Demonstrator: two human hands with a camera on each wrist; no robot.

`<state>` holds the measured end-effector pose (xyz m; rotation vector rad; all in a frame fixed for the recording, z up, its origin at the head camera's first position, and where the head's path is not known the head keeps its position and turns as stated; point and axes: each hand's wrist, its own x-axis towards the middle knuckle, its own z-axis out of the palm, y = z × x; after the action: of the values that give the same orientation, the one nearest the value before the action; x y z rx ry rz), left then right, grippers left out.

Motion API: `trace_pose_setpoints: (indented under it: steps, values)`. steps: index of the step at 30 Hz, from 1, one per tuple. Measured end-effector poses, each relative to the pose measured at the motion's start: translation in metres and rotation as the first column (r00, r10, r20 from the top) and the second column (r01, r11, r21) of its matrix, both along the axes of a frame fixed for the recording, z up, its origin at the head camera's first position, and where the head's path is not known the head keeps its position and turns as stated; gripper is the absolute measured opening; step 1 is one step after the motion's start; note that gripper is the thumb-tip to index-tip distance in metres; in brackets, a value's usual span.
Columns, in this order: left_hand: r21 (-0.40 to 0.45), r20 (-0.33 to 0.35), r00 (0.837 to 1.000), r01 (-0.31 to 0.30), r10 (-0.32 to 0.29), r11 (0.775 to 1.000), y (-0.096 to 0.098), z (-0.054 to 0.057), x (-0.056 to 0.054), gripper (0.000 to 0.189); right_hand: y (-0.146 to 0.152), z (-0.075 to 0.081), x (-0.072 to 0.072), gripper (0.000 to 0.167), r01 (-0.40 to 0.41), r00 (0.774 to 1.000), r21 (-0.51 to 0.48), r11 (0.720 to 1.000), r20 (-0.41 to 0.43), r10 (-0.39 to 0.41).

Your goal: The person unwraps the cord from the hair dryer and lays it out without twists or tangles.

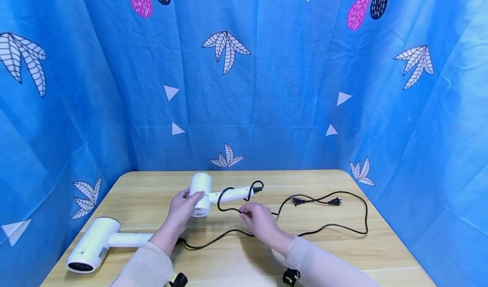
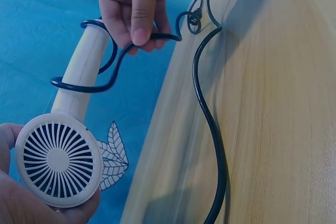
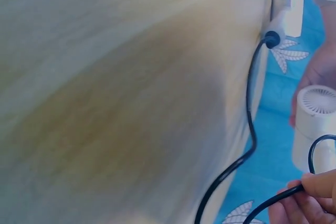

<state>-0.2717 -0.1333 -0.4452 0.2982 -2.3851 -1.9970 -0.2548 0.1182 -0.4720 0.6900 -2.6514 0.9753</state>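
Note:
My left hand (image 1: 181, 208) grips the barrel of a white hair dryer (image 1: 201, 184), held above the table with its handle toward the right. A black power cord (image 1: 228, 209) passes around that handle in loose loops, clearly seen in the left wrist view. Between thumb and fingers, my right hand (image 1: 261, 223) pinches the cord a short way from the handle. The dryer's round vented end (image 2: 58, 160) faces the left wrist camera. In the right wrist view, the cord (image 3: 281, 196) runs out from the pinching fingers.
A second white hair dryer (image 1: 91, 242) lies at the table's left, its handle partly behind my left forearm. Its black cord (image 1: 228, 232) snakes rightward across the wooden table (image 1: 160, 189). Two black plugs (image 1: 298, 202) (image 1: 335, 201) lie at the right. Blue patterned cloth (image 1: 236, 100) surrounds the table.

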Motion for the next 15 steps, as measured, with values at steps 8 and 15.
trace_pose_setpoints:
  steps: [8,15]
  values:
    - [0.006,-0.009,1.0,-0.004,0.004,1.0,-0.001,-0.001,0.0,0.078,0.004,0.019,0.008,0.009,-0.023,0.999,0.016,1.0,-0.045,0.024]
    - [0.003,-0.014,1.0,-0.003,0.003,1.0,-0.001,-0.001,-0.001,0.078,0.008,0.036,0.014,0.011,-0.029,0.996,0.008,1.0,-0.082,0.029]
